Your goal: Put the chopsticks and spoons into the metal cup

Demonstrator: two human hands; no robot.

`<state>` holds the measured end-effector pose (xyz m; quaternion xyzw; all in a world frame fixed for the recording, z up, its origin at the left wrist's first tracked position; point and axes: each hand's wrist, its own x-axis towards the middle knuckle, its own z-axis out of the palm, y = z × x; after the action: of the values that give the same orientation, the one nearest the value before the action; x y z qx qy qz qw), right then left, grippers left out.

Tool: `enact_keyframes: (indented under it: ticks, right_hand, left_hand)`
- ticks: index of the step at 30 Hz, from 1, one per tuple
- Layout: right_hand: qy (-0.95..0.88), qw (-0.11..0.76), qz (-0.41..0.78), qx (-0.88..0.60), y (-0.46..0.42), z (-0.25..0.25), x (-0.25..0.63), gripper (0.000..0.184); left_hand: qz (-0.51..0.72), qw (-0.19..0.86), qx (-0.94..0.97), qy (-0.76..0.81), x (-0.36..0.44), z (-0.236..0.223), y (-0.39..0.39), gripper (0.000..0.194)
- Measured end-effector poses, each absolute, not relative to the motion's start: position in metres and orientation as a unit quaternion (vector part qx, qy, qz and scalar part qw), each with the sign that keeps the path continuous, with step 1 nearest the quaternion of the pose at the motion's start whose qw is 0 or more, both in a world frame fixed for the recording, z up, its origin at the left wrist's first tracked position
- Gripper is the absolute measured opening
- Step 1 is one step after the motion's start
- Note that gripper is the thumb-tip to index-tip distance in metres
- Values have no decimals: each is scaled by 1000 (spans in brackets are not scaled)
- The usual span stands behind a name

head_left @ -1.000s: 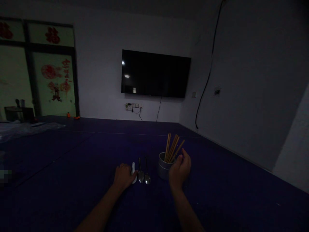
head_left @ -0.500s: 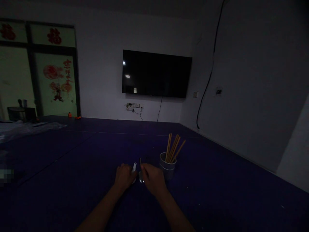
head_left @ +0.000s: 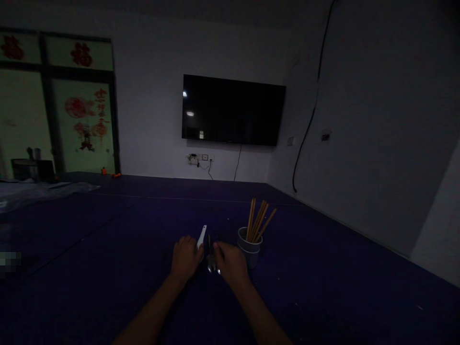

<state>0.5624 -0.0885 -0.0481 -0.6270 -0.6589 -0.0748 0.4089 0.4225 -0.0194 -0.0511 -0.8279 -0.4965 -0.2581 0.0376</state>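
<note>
My left hand (head_left: 187, 258) is closed round a white spoon (head_left: 202, 235), whose handle points away from me past the thumb; its bowl end is mostly hidden by the fingers. Just to the right, a metal spoon (head_left: 210, 263) lies on the dark blue tabletop, its shiny bowl towards me. My right hand (head_left: 230, 261) pinches another metal spoon (head_left: 218, 271); the bowl shows below the fingers and the dark handle above them. Right behind this hand stands a grey cup (head_left: 249, 247) holding several wooden chopsticks (head_left: 257, 221).
The dark blue surface (head_left: 143, 287) reaches to the back wall, under a wall-mounted television (head_left: 233, 110). Clear plastic sheeting (head_left: 46, 191) and a black container (head_left: 33, 169) lie at the far left. Small orange objects (head_left: 115, 175) sit near the door. A cable hangs down the right wall.
The white spoon has slid forward and shows more of its handle. My right hand has shifted slightly right with a metal spoon, leaving the other metal spoon in fuller view.
</note>
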Motion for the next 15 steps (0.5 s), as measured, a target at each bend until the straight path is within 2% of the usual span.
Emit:
enact_keyframes:
  ticks: [6,12,15]
  right_hand:
    - [-567,584,20,-580,-86,-44,567,46]
    - [-527,658,101,-528,-87,-36,565,50]
    - [-503,691,93,-511,-91,-31,568,47]
  left_hand:
    - [-354,59,-870,-339,427,-50,-38,33]
    - [-373,60,-882,-281,431,-57,-42,35]
    - [-387,54,-878,-277,429,-61,-37,41]
